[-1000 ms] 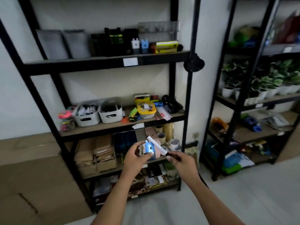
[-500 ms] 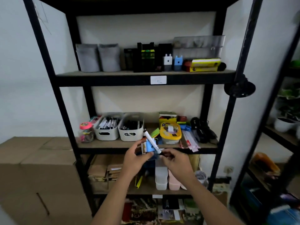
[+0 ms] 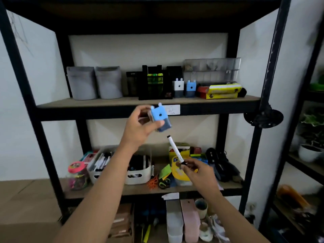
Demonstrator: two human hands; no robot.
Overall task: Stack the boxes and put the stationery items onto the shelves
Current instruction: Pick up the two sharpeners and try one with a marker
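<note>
Sharpener (image 3: 160,118), gripped in the left hand (image 3: 140,128), has risen from the right hand's (image 3: 198,174) pinched marker (image 3: 175,149), probably toward the upper shelf (image 3: 105,103).

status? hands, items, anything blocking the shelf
Left hand grips blue sharpener, raised at upper shelf edge. Right hand pinches white marker, lower. Shelf front bare; nothing blocking.

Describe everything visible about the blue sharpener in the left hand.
The blue sharpener is a small boxy block, plastic by its look: a light blue face with one dark round hole, two little ear-like nubs on top and a darker blue base. It is tilted, held in the air before the upper shelf's front edge. The left hand grips it, thumb across its lower front. Motion blur softens its detail.
</note>
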